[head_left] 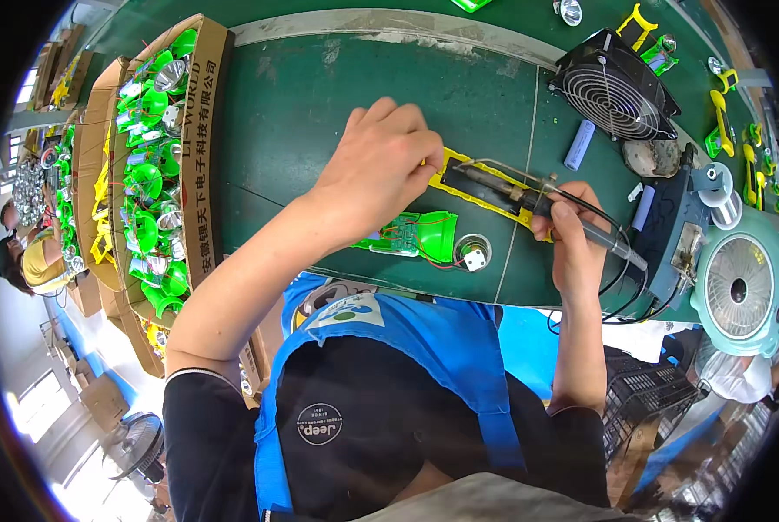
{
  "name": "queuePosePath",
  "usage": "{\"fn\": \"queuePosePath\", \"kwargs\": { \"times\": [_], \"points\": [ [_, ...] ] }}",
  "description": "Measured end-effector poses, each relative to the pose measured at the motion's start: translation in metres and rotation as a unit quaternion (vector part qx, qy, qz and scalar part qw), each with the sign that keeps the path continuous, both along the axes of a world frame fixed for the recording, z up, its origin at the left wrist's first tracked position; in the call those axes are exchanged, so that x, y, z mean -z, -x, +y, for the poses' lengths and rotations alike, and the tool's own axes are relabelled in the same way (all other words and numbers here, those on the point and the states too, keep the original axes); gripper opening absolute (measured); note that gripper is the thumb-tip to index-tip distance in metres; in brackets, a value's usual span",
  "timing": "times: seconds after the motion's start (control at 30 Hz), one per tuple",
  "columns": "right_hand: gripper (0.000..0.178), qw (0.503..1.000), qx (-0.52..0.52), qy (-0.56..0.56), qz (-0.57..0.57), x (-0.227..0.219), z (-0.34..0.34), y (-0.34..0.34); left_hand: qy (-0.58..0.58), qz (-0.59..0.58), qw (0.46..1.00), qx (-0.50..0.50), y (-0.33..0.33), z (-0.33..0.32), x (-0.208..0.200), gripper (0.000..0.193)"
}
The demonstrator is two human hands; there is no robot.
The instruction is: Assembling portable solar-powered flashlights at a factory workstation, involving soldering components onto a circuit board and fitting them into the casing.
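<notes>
Place: electronics assembly workshop | worktop (320, 113): green mat lying over it | cardboard boxes (207, 113) holding green lamp parts in bulk | soldering iron (528, 202) and black fan (615, 87) sitting out | co-workers (24, 257) sitting nearby

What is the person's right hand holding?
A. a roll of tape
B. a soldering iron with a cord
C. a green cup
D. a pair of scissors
B: the right hand has its grip shut around the dark handle of a soldering iron, with a black cord trailing from its back end and the metal tip lying over the yellow frame on the green table.
</notes>
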State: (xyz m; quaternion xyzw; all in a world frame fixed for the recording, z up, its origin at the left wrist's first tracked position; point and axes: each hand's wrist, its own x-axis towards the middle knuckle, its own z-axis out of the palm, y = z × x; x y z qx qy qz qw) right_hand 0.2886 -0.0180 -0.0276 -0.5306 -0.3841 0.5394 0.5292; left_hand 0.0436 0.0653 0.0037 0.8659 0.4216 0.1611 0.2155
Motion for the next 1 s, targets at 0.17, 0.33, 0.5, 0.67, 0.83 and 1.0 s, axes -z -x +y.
{"fn": "queuePosePath", "kwargs": {
  "times": [0.17,0.33,0.5,0.67,0.83,1.0],
  "points": [
    [0.022,0.996,0.001,0.074,-0.052,-0.004,0.006,0.003,-0.091,0.072,0.990,0.075,-0.010,0.013,0.007,0.003],
    [0.020,0.993,-0.016,0.087,-0.079,-0.007,0.010,0.006,-0.106,0.113,0.983,0.101,-0.014,0.017,0.008,0.004],
    [0.019,0.991,-0.023,0.098,-0.085,-0.007,0.010,0.007,-0.108,0.104,0.983,0.109,-0.016,0.019,0.009,0.004],
    [0.018,0.990,-0.027,0.107,-0.086,-0.009,0.011,0.006,-0.102,0.100,0.983,0.113,-0.015,0.019,0.009,0.003],
    [0.014,0.994,-0.050,0.070,-0.070,-0.007,0.008,0.004,-0.098,0.094,0.985,0.108,-0.015,0.018,0.011,0.003],
    [0.017,0.999,-0.017,0.033,-0.039,0.000,0.000,-0.002,-0.123,0.093,0.980,0.124,-0.014,0.019,0.012,0.008]
  ]
}}
